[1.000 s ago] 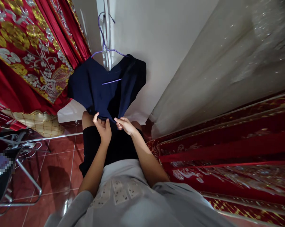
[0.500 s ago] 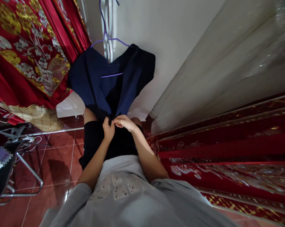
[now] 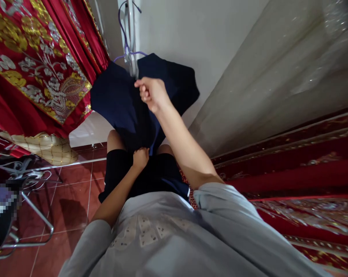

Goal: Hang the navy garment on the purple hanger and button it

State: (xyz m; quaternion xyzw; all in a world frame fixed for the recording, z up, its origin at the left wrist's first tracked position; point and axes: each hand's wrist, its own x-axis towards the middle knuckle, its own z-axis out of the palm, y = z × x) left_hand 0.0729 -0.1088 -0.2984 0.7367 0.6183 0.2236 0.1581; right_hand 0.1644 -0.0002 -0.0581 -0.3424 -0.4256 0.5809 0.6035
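A dark blue zip-up jacket hangs on a purple wire hanger, its front drawn together from hem to neck. At the top of the front seam, just under the neckline, my right hand is closed in a pinch. The zipper pull there is hidden by my fingers. Low on the garment, over my lap, my left hand is closed on the bottom hem and keeps the cloth taut.
Red cloth with gold and silver embroidery hangs at the left. A metal-framed chair stands on the red tiles. Whitish sheer cloth and more red embroidered fabric fill the right side. A white metal rack holds the hanger.
My right hand has moved up from the hem to the neckline, and the open front is now closed. My left hand has stayed low at the hem, shifting slightly right.
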